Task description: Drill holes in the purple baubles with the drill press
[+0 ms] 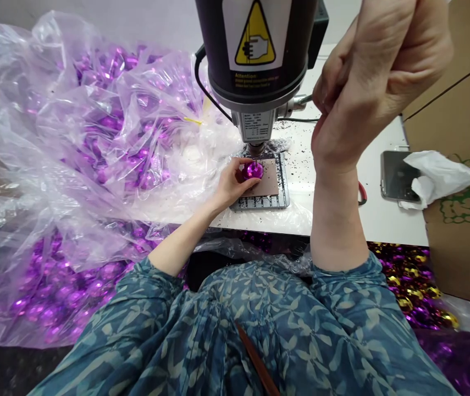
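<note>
A shiny purple ball [253, 171] rests on a flat brown board [271, 184], pinched between the thumb and fingers of my left hand [235, 180]. The board lies on the slotted metal base [283, 202] of a drill press [255, 82], whose tip is right behind the ball. My right hand [377, 82] is raised at the right of the machine, its fingers curled closed around the end of the metal lever [303, 100]; the grip itself is hidden inside the hand.
Clear plastic bags with many purple balls [106, 126] fill the left side. Dark shavings lie around the base. At the right are a phone [395, 175], crumpled white tissue [444, 176], a red handle [362, 193], a cardboard box [461, 247] and purple and gold balls [410, 280] below.
</note>
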Available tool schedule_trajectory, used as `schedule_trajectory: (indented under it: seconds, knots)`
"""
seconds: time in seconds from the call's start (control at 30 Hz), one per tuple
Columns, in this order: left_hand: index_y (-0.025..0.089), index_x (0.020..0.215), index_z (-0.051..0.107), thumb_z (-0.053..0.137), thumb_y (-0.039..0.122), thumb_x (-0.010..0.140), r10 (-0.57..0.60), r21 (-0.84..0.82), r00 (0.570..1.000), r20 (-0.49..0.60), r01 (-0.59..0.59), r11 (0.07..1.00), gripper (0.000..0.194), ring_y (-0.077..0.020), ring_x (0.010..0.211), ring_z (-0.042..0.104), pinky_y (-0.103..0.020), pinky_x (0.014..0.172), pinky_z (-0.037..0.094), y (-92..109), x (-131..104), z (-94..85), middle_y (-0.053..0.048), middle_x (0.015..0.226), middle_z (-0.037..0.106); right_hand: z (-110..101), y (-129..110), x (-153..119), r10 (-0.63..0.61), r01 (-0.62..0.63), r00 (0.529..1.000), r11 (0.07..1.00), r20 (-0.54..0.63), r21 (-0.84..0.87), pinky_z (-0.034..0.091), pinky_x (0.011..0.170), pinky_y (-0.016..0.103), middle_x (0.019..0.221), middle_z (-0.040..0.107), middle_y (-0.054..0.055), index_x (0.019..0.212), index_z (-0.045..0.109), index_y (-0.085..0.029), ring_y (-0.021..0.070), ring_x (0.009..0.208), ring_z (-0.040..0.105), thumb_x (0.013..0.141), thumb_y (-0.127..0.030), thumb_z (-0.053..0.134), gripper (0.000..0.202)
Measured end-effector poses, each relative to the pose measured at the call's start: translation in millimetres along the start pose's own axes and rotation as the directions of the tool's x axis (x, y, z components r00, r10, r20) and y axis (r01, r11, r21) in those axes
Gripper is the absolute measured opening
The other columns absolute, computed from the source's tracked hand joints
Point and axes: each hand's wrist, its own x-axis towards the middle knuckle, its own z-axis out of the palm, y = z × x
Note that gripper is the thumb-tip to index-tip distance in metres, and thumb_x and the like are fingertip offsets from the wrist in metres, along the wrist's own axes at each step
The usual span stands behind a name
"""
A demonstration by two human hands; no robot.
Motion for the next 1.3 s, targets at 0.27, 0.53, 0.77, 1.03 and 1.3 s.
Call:
schedule_trajectory:
  seconds: [0.27, 0.53, 0.77, 1.03, 1.3]
  knots:
    - [0.023, 0.142, 0.069, 0.099, 0.032, 0.087, 0.020, 0.010, 0.999, 0.037, -0.020, 1.000, 0.063, -0.0240, 0.106, 0.078, -0.037, 0.090, 0.066, -5, -4, 12.5, -0.010, 0.128, 0.081, -3, -7, -6, -0.046, 0.046, 0.999, 0.999, 0.015, 0.002, 0.026, 0.060, 0.015, 0.057, 0.028, -0.007, 0.071, 0.039, -0.019, -0.0051, 0.048, 0.032, 0.103, -0.016, 0.051, 0.034]
    - [0.027, 0.145, 0.069, 0.099, 0.035, 0.089, 0.047, 0.039, 0.999, 0.008, -0.048, 0.998, 0.064, -0.0271, 0.115, 0.076, -0.042, 0.099, 0.065, -15, -9, 15.3, -0.010, 0.130, 0.080, -16, -2, -21, -0.141, 0.143, 0.990, 0.983, 0.020, -0.116, 0.025, 0.063, 0.023, 0.059, 0.021, -0.004, 0.070, 0.040, -0.015, -0.0033, 0.050, 0.035, 0.106, -0.042, 0.062, 0.050]
    - [0.026, 0.143, 0.069, 0.100, 0.035, 0.089, 0.051, 0.027, 0.999, -0.001, -0.051, 0.998, 0.063, -0.0290, 0.117, 0.076, -0.046, 0.101, 0.065, -14, -9, 15.3, -0.011, 0.128, 0.079, -21, 15, -34, -0.129, 0.111, 0.989, 0.968, -0.069, -0.227, 0.018, 0.056, 0.027, 0.064, 0.009, -0.002, 0.070, 0.028, -0.018, -0.0013, 0.050, 0.017, 0.101, -0.077, 0.058, 0.073]
    - [0.026, 0.143, 0.069, 0.100, 0.033, 0.090, 0.028, 0.002, 1.000, 0.015, -0.028, 1.000, 0.062, -0.0266, 0.114, 0.077, -0.043, 0.101, 0.066, -9, -10, 14.0, -0.010, 0.129, 0.080, -43, 16, -48, -0.095, 0.093, 0.995, 0.985, -0.010, -0.146, 0.020, 0.057, 0.027, 0.058, 0.007, -0.001, 0.069, 0.023, -0.016, 0.0002, 0.049, 0.022, 0.100, -0.059, 0.066, 0.068]
    - [0.025, 0.144, 0.068, 0.098, 0.035, 0.092, 0.037, 0.000, 0.999, 0.012, -0.037, 0.999, 0.062, -0.0281, 0.119, 0.079, -0.042, 0.102, 0.067, -15, -10, 16.5, -0.011, 0.134, 0.080, -53, 49, -53, -0.226, 0.209, 0.973, 0.951, -0.049, -0.228, 0.012, 0.050, 0.031, 0.052, 0.006, -0.003, 0.068, 0.014, -0.018, 0.0023, 0.045, 0.012, 0.101, -0.071, 0.060, 0.077]
